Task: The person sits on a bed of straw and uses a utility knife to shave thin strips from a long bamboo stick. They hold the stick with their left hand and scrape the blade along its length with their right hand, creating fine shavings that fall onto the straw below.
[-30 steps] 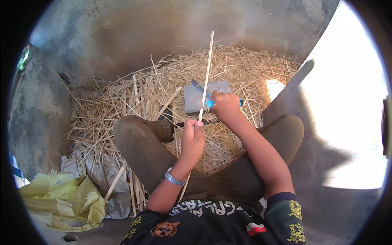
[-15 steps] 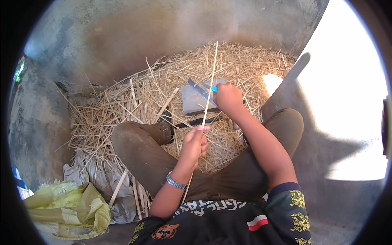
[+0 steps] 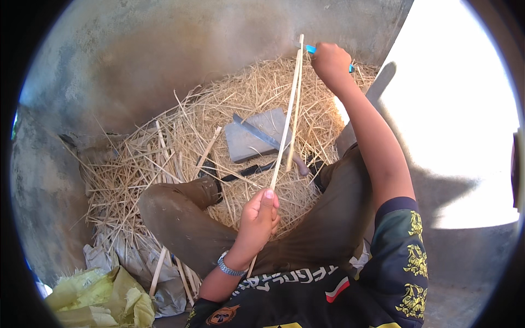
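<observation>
My left hand [image 3: 258, 216] is closed around a long, thin pale strip of bamboo or wood [image 3: 285, 128], which slants up and away from my lap. At its far end my right hand [image 3: 331, 64] grips a blue-handled cutter [image 3: 310, 49], most of it hidden in the fist. The cutter's tip meets the strip near its top. A second, narrower sliver [image 3: 295, 120] hangs from that end, close beside the strip. Below them a knife with a long grey blade [image 3: 256, 131] lies across a grey block [image 3: 239, 145], its curved brown handle pointing toward my right leg.
Straw-like shavings [image 3: 257, 85] cover the floor around the block. Several split sticks [image 3: 164, 158] are heaped at the left. A yellowish torn sack [image 3: 104, 300] lies at lower left. Concrete walls [image 3: 180, 49] stand close ahead and at both sides. My bent legs [image 3: 180, 218] flank the block.
My right hand has moved far forward along the strip with the cutter, up to its far end. A separate sliver now shows beside the strip. My left hand keeps its hold.
</observation>
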A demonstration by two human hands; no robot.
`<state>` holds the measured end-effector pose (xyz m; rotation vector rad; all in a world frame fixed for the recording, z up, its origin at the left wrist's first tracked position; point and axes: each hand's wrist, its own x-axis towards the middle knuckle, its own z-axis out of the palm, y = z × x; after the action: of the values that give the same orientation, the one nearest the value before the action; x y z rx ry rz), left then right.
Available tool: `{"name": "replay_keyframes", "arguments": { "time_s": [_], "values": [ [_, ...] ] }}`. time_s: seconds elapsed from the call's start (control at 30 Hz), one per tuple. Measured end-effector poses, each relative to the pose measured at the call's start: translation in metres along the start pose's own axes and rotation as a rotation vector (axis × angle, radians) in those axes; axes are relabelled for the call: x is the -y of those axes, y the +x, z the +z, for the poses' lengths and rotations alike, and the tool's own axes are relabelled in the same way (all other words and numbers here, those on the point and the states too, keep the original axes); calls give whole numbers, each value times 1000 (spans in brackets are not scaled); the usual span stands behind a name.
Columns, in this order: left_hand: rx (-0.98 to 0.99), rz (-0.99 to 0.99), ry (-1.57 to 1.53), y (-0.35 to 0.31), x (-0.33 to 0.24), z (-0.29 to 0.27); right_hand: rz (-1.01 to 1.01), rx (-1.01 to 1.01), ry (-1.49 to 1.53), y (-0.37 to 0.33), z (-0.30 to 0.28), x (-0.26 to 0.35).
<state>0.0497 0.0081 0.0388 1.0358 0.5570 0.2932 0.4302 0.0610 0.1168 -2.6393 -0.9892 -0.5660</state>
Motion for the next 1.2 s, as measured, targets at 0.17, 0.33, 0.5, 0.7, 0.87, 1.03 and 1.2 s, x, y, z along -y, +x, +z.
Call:
{"name": "replay_keyframes", "arguments": {
  "time_s": [0.17,0.33,0.5,0.7,0.87,1.03,1.2],
  "values": [
    [32,2,161,-3,21,2,316,49,121,28,33,-50],
    [-52,-134,20,16,20,-18,303,169,188,12,27,-31],
    [10,-186,-158,17,11,-23,-72,172,228,-18,15,13],
    [129,-234,-381,9,-12,-31,-356,111,291,-64,10,63],
    [83,-181,-339,10,-18,-37,-538,328,314,-107,2,83],
    [-9,-147,-362,8,-18,-44,-764,360,264,-154,-4,104],
    [9,-108,-342,10,-17,-46,-764,363,203,-155,-8,98]
  ]
}}
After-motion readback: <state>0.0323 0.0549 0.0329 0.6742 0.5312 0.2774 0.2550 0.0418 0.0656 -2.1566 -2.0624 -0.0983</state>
